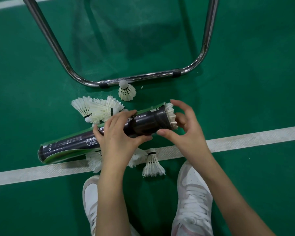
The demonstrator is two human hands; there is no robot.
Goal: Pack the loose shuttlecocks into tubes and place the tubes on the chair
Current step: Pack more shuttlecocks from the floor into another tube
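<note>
Your white shoes [192,198] sit at the bottom of view, planted on either side of a white court line [245,138], so you are crouched right over the work. Between your hands is the dark tube [143,124], held nearly level above the floor with its open end to your right. Your left hand [119,133] is wrapped around its middle, fingers clamped over the top to steady it against the push. Your right hand [186,126] is at the mouth, fingers curled but apart, cupping a shuttlecock [171,114] whose feather skirt sticks out of the opening; it looks only partly seated, so I judge you are mid-insertion. Holding the tube sideways keeps what is already inside from sliding out. Loose shuttlecocks remain: a cluster [95,109] just behind the tube, one [126,91] standing cork-up near the chair's chrome frame [143,77], one [152,165] on the line near your shoes, and more feathers half hidden under your left wrist. Only the chair's base shows; its seat is out of view.
</note>
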